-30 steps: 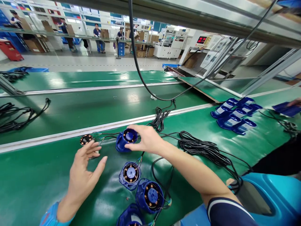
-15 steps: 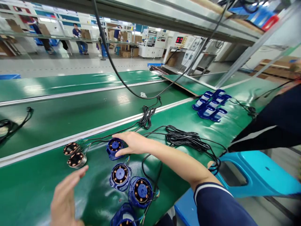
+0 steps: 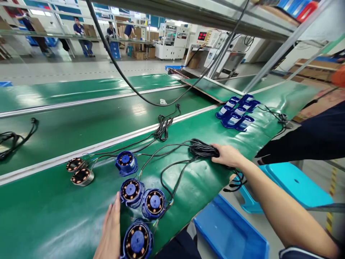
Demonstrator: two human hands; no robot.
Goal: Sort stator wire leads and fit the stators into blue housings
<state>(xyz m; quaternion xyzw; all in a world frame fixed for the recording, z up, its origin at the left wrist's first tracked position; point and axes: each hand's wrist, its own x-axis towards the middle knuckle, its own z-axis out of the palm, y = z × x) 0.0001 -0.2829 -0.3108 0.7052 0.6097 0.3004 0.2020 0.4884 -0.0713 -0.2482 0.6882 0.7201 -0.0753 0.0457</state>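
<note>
Several blue motor housings lie on the green bench: one (image 3: 126,162) farther out, two side by side (image 3: 131,191) (image 3: 154,202), and one (image 3: 137,240) at the near edge. My left hand (image 3: 111,232) lies flat and open beside the nearest housings, fingers stretched out. My right hand (image 3: 227,155) reaches right and closes on a bundle of black cables (image 3: 202,149). Wires run from the bundle to the housings. Two bare copper-wound stators (image 3: 81,176) (image 3: 74,164) sit to the left.
A group of blue parts (image 3: 237,113) lies farther right on the bench. Another person's dark sleeve (image 3: 304,142) reaches in at right. A coiled black cord (image 3: 163,129) hangs from above. Blue bins (image 3: 231,233) and a blue stool (image 3: 293,183) stand below the bench edge.
My right hand left the far blue housing and moved right onto the cable bundle. My left hand moved in beside the nearest housings. The view swung right.
</note>
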